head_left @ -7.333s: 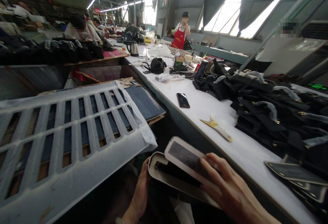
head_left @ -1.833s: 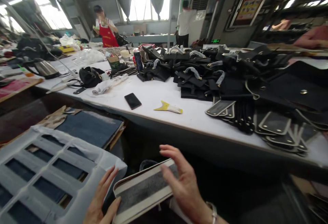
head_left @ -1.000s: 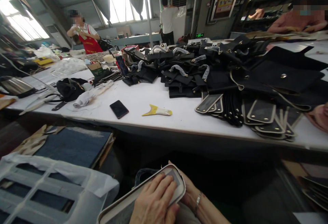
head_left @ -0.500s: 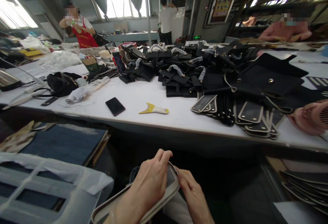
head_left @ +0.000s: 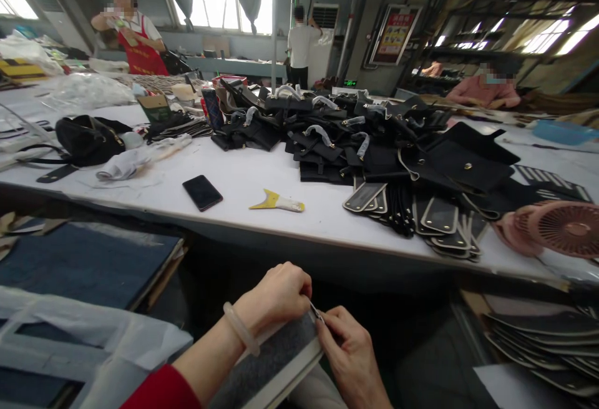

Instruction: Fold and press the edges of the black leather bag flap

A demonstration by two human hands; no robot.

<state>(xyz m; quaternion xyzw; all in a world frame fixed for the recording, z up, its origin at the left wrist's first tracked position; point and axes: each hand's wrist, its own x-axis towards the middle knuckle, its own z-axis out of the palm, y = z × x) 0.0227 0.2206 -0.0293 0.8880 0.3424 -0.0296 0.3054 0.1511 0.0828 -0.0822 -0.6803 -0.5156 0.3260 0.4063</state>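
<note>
The left hand (head_left: 276, 293) curls closed over the far end of a flat grey felt-faced panel with a cream rim (head_left: 274, 368) held low in the lap, while the right hand (head_left: 344, 343) pinches the same corner between thumb and fingertips. Working that edge well probably needs a firm, steady pinch from both hands. Ahead, a long white worktable (head_left: 262, 178) carries a black phone (head_left: 202, 192), a yellow scraper (head_left: 277, 202), heaped black bag pieces (head_left: 374, 147) and a pink fan (head_left: 559, 228) in a busy workshop.

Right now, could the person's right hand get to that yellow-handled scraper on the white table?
Probably yes. The scraper lies alone on a bare stretch of the table, nothing around it. But the right hand is pinching the grey panel with the left hand and would have to let go.
</note>
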